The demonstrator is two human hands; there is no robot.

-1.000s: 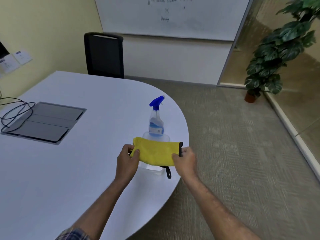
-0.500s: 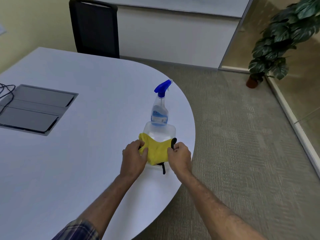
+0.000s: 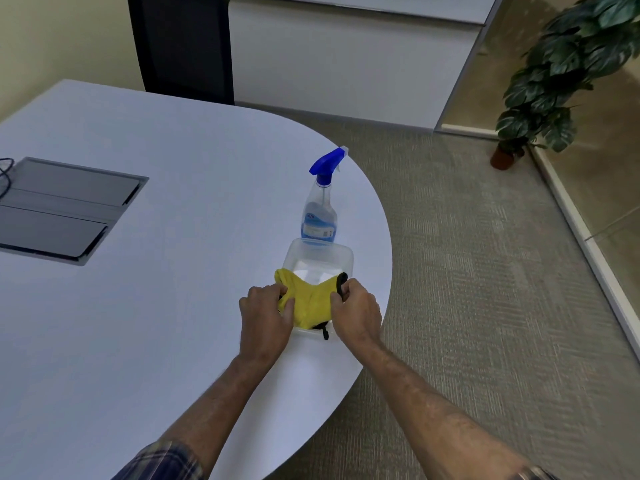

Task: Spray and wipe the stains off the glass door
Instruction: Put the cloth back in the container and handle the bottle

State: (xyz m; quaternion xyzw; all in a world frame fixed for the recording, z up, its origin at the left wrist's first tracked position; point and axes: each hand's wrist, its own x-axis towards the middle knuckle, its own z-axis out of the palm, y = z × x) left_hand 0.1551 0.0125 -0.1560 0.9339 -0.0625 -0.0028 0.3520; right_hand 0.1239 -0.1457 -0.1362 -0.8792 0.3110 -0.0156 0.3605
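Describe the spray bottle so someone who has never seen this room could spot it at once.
Start at the large white rounded table and follow its curved right edge. Near that edge stands the spray bottle, upright, just beyond a clear plastic tub over which both hands bunch a yellow cloth. Its bright blue trigger head and clear body set it apart.

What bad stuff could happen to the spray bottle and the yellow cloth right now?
1. The spray bottle stands close to the rounded edge of the table; a bump from an arm might tip it onto the carpet.
2. Both the left hand and right hand grip the yellow cloth over the clear container; pulling it up could drag that light container along.
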